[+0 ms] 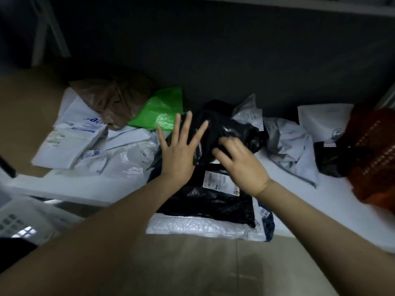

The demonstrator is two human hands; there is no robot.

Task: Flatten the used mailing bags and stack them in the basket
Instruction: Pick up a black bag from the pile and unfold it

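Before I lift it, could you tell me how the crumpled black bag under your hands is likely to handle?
The crumpled black bag looks like thin glossy film, so probably floppy and light. Its shine suggests it may slide on the flat black bag beneath. Its deep creases may spring back.

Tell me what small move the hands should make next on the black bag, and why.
Probably slide the right hand outward over the crumpled black bag while the left hand pins it; it bulges above the flat labelled bag beneath.
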